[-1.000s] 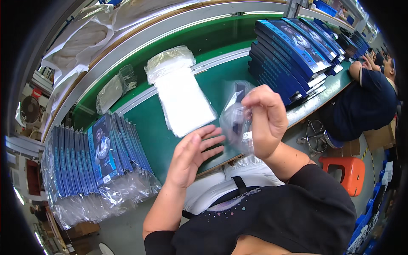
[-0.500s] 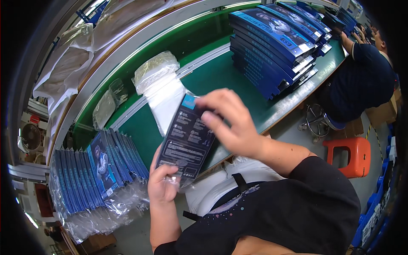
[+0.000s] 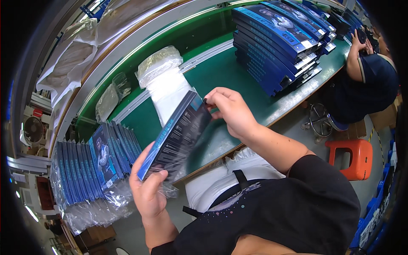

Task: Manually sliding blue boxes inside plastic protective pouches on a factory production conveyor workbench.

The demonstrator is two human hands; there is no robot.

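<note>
A flat dark blue box (image 3: 180, 134) is tilted in front of me, its blue spine up and its printed back towards the right. My left hand (image 3: 148, 189) grips its lower end, thumb on the printed face. At the upper right corner the fingertips of my right hand (image 3: 233, 111) are pinched together; whether they hold the box edge or a thin film is too small to tell. Glossy clear plastic shows around the lower end of the box. Behind it lies a stack of clear plastic bags (image 3: 168, 100) on the green bench (image 3: 208, 80).
Tall stacks of blue boxes (image 3: 272, 51) stand at the far right of the bench. Boxes in clear plastic (image 3: 80, 170) stand in a row at the left. A co-worker (image 3: 369, 72) sits at the right, with an orange stool (image 3: 350, 159) nearer me.
The box has turned so its spine now shows. My left hand has moved a little left and up. My right hand's fingers have closed to a pinch at the upper corner.
</note>
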